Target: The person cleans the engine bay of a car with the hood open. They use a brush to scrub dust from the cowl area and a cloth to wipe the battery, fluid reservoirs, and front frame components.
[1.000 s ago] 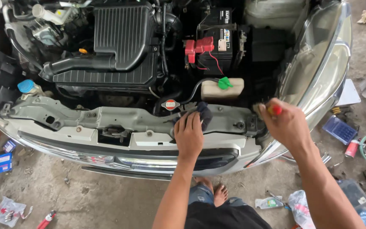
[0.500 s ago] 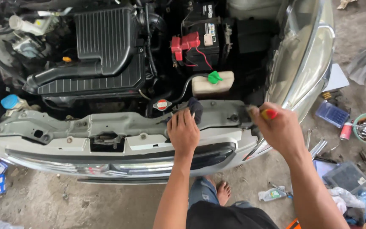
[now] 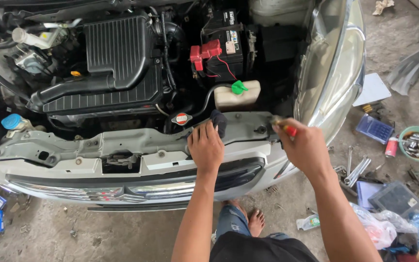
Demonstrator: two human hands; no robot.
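Closest to the camera, two bare forearms reach up from the bottom edge toward the open front of a car. The left hand (image 3: 205, 147) lies palm down on the grey front crossbar (image 3: 136, 140), fingers held together and curled over a dark rag (image 3: 218, 122) that sits on the bar's top edge, so the weight of the hand pins the cloth and steadies the body against the car. The right hand (image 3: 302, 145) is closed in a fist around a screwdriver (image 3: 283, 127) with a red and yellow handle; its tip seems to meet a fastener at the right end of the crossbar, just beside the headlight (image 3: 330, 68), though the hand hides the contact point. The wrist is bent inward, which lines the tool up along the bar.

Below the bar runs the silver bumper (image 3: 98, 187), and bare feet stand on the concrete floor (image 3: 98, 233). To the right of the car, wrenches (image 3: 357, 170), a small bowl of bolts (image 3: 415, 144) and plastic bags lie within easy reach.

Past the crossbar, a radiator cap (image 3: 182, 118) sits just left of the rag. Behind it stand a white coolant tank with a green cap (image 3: 237, 93), the black air filter box (image 3: 117, 58), and, furthest back, the battery (image 3: 224, 48) with a red terminal cover.
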